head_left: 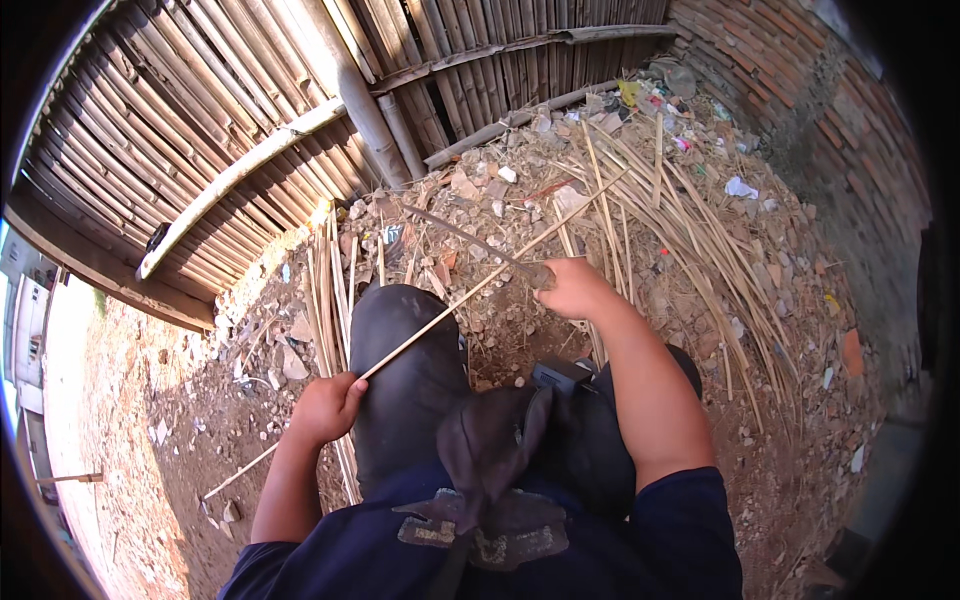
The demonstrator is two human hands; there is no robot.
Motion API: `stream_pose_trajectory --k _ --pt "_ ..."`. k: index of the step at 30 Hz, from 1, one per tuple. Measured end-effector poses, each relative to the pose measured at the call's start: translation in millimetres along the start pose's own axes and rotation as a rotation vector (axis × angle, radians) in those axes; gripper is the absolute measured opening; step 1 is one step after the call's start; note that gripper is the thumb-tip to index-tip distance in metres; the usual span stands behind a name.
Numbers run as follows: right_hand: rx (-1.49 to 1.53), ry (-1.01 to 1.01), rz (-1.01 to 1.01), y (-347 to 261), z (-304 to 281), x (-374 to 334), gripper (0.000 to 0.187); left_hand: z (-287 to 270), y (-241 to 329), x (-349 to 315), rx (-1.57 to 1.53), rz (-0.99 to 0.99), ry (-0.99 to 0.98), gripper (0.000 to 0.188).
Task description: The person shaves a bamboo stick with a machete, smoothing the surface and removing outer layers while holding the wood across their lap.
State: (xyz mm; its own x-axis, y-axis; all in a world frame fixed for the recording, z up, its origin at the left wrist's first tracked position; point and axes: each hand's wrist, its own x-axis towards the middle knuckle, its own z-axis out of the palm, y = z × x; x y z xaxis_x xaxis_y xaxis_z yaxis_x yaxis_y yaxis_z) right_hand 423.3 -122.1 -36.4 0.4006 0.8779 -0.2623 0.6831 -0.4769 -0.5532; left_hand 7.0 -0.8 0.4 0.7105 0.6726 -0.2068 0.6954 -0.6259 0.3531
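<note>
My left hand (327,408) is closed around a long, thin bamboo strip (440,318), beside my left knee. The strip slants from the ground at lower left, over my dark trouser leg, up to the far right. In my right hand (572,288) is a knife (470,238) with a long, narrow, dark blade pointing away to the upper left. Near the knife's handle the blade crosses the strip; whether they touch I cannot tell. My fingers hide most of the handle.
Many bamboo strips (690,230) lie in a loose pile at right, and another bundle (325,280) lies by my left knee. Rubble and litter cover the dirt. A bamboo fence (230,130) stands ahead, a brick wall (770,60) at right. A dark box (562,375) sits between my legs.
</note>
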Motion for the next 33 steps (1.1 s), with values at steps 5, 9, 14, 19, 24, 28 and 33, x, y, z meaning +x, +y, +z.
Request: stream_pose_trajectory --k 5,9,14,19,24,28,33 --pt "0.066 -0.193 -0.057 3.4 -10.6 2.3 0.042 6.8 -2.9 -3.3 -0.028 0.014 0.023 0.040" --pt "-0.001 -0.168 -0.085 5.8 1.6 7.0 0.040 3.4 -3.0 -1.1 -0.013 0.004 -0.001 0.039" --pt "-0.139 -0.066 -0.104 -12.8 -3.9 -7.7 0.040 4.4 0.4 -4.5 -0.024 -0.013 0.017 0.040" --pt "0.044 0.026 0.056 35.5 -14.9 8.0 0.042 8.7 0.3 -3.3 0.014 0.020 0.079 0.040" --pt "0.013 0.056 -0.003 9.1 -12.2 -2.1 0.044 10.0 -1.8 -5.7 0.015 0.008 0.071 0.040" --pt "-0.095 -0.072 -0.101 -0.5 -16.7 -7.4 0.044 11.4 -1.4 -1.9 -0.021 0.020 0.051 0.039" --pt "0.076 0.028 0.063 25.7 -20.4 7.8 0.050 10.6 -4.5 -2.8 -0.022 0.006 0.058 0.040"
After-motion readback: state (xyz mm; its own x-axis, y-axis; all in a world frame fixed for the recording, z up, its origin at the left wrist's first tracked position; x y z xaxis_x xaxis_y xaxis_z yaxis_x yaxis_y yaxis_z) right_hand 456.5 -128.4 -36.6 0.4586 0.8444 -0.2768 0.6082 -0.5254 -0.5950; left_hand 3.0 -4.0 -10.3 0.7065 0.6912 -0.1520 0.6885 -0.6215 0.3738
